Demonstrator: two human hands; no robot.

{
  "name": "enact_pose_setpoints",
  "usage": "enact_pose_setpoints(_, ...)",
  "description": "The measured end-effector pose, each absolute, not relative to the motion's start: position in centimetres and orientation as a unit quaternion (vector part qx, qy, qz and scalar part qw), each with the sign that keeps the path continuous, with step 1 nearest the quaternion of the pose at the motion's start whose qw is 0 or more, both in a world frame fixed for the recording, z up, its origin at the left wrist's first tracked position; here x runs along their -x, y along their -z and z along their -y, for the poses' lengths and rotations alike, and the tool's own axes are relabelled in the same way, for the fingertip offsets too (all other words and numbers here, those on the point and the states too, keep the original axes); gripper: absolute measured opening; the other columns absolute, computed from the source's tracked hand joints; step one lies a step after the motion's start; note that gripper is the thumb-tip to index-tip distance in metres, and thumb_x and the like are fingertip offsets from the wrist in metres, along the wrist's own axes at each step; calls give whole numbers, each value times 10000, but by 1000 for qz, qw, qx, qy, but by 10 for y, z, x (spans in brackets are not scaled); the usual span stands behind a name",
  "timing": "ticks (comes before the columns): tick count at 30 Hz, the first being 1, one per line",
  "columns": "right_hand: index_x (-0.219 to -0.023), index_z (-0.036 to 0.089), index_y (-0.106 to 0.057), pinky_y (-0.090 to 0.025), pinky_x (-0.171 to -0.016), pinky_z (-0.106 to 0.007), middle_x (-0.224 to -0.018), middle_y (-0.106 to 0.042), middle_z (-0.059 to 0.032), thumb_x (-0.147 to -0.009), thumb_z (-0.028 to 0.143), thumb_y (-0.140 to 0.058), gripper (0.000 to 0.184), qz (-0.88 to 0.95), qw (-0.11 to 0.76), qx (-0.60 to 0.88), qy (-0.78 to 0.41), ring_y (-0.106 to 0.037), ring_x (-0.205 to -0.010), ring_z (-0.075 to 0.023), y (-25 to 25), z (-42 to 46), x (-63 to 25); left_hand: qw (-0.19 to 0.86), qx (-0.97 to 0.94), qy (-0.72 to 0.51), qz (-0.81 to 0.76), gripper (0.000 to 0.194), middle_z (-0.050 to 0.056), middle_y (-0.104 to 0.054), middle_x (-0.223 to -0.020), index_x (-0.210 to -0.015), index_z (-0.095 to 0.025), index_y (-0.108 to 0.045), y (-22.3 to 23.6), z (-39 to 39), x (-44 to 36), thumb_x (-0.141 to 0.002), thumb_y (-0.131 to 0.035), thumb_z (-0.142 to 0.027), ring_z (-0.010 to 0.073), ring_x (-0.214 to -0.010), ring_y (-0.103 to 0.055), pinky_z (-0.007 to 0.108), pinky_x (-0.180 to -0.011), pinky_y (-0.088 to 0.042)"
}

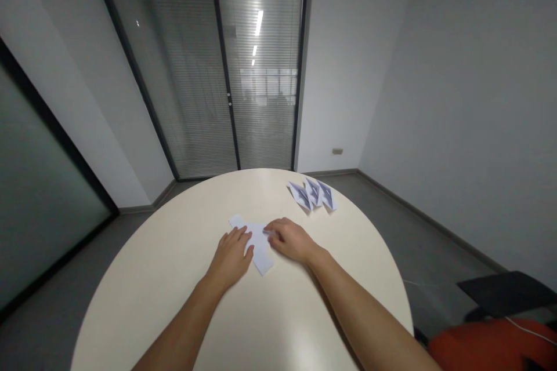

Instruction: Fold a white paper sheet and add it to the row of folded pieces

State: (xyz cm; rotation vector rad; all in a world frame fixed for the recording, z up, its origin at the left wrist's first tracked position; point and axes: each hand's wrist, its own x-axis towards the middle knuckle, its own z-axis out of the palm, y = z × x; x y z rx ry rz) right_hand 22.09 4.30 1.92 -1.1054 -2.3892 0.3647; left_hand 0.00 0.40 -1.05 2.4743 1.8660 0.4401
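Observation:
A partly folded sheet of white paper (261, 256) lies on the round cream table (165, 278) in front of me. My left hand (232, 252) rests on its left side, fingers stretched out and lying flat. From the right, my right hand (290, 237) pinches the paper's right edge between thumb and fingers. The fingertips hide part of that edge, so the exact fold there cannot be made out. Farther back on the right sit three folded paper shapes (314, 193) with pointed corners, side by side and overlapping.
The rounded table edge curves close behind the folded shapes. A red chair seat (491, 345) with a dark panel (509, 293) above it stands at the lower right. Beyond the table are a glass partition with blinds (261, 127) and white walls (348, 58).

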Motion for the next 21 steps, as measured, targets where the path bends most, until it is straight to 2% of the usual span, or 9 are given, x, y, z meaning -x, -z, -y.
enact_pose_setpoints(2,-1204,161,-707,-424,-977,-299,-1182,-728,-98,-906,189,-546,340,872,239,409,-125,-614,-1116,-220,-19,-45,-224,16,-794,-134,-593,423,121,-518,-1522,-1368,-160,-600,8,-2,-1,-981,-445,-235,282,-1422,-441,486,-1187,-305)
enact_pose_setpoints(6,-1211,181,-712,-437,-954,-308,-1096,-748,-79,-892,165,-531,367,873,224,412,-134,-621,-1049,-221,-20,-45,-224,24,-804,-138,-578,454,104,-535,-1508,-1347,-154,-621,2,0,-2,-919,-470,-142,277,-1427,-427,456,-1200,-299)
enact_pose_setpoints(9,-1193,187,-724,-448,-913,-294,-1061,-750,-73,-875,153,-536,371,870,229,412,-142,-622,-1009,-214,-20,-46,-223,24,-813,-156,-561,432,100,-597,-1435,-1275,-141,-666,-2,0,-2,-885,-483,-108,247,-1346,-487,388,-1166,-352)
enact_pose_setpoints(13,-1144,183,-744,-452,-892,-288,-1009,-750,-68,-878,161,-554,328,870,241,404,-150,-624,-975,-208,-18,-48,-223,25,-817,-170,-551,410,98,-648,-1343,-1235,-163,-684,-4,-1,-1,-878,-493,-101,238,-1254,-534,379,-1103,-409)
enact_pose_setpoints(15,-1119,174,-753,-455,-883,-296,-986,-749,-73,-874,168,-572,305,869,244,403,-153,-625,-955,-213,-16,-50,-224,25,-821,-173,-544,385,102,-658,-1319,-1235,-168,-686,-3,-1,-1,-897,-505,-132,245,-1233,-550,388,-1087,-420)
enact_pose_setpoints(18,-1101,166,-760,-459,-877,-304,-965,-748,-79,-872,176,-586,288,867,251,401,-157,-626,-939,-216,-14,-51,-225,27,-824,-181,-537,335,114,-668,-1304,-1214,-171,-698,-4,0,-1,-923,-573,-279,271,-1217,-577,418,-1079,-426)
enact_pose_setpoints(21,-1112,171,-762,-460,-871,-305,-957,-745,-77,-874,184,-593,292,866,252,402,-159,-624,-927,-213,-13,-52,-225,22,-822,-190,-536,398,128,-671,-1310,-1184,-178,-711,-5,3,-3,-883,-656,-432,303,-1218,-595,458,-1094,-410)
